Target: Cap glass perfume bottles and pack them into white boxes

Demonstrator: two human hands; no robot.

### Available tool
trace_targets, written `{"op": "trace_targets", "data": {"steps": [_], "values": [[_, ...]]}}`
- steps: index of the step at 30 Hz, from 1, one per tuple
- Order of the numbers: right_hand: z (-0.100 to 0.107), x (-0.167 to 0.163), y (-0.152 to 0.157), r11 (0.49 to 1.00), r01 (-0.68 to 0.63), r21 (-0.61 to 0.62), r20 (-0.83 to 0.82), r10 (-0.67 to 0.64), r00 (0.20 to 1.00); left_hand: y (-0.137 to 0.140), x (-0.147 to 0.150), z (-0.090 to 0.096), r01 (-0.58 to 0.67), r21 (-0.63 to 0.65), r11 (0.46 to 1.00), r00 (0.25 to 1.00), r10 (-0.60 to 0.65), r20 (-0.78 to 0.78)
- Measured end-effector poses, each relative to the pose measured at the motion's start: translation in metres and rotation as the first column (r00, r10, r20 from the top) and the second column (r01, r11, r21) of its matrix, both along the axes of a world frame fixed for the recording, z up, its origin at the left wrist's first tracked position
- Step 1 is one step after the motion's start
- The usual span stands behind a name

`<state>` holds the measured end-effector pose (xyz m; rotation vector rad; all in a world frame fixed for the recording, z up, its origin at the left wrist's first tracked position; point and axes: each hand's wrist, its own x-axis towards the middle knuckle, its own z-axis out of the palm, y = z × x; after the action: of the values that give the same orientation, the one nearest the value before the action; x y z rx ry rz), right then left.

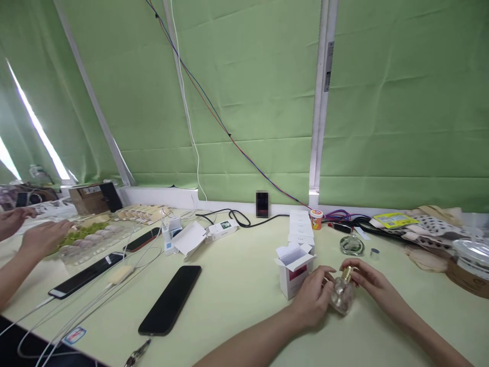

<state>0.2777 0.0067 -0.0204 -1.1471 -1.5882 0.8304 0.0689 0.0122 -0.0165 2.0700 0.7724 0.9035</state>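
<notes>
A clear glass perfume bottle with a gold neck stands slightly tilted between my two hands, low over the table. My left hand is closed around its left side. The fingers of my right hand pinch the gold top. Just left of my left hand is an open white box with its flaps up and a dark red panel inside. Beyond my right hand lie a round glass bottle and a small silver cap.
White boxes stand in a row behind the open one, beside an orange-and-white tub. A black phone lies to the left, near charging cables. Another person's hands work at far left. A lidded bowl sits at right.
</notes>
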Motion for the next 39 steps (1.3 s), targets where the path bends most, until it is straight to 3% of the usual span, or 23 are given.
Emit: {"op": "trace_targets", "data": {"steps": [8,16,21,32,39], "values": [[0.011,0.007,-0.008,0.987,-0.155,-0.032,-0.026,0.155,0.988,0.005,0.003,-0.002,0.111,-0.254,0.961,0.989,-0.132,-0.067],[0.010,0.005,-0.009,0.975,-0.194,-0.107,-0.035,0.191,0.981,0.012,0.004,-0.010,0.184,-0.266,0.946,0.962,-0.229,-0.148],[0.009,0.006,-0.005,0.988,-0.136,-0.074,-0.005,0.136,0.991,0.014,0.006,-0.016,0.049,-0.173,0.984,0.987,-0.074,-0.142],[0.014,-0.001,-0.008,0.997,-0.075,-0.033,0.136,0.079,0.988,0.009,0.006,-0.015,0.002,-0.063,0.998,0.981,-0.014,-0.195],[0.014,0.004,-0.011,0.962,-0.245,-0.123,0.178,0.264,0.948,-0.001,0.007,-0.007,-0.098,-0.004,0.995,0.971,0.095,-0.221]]}}
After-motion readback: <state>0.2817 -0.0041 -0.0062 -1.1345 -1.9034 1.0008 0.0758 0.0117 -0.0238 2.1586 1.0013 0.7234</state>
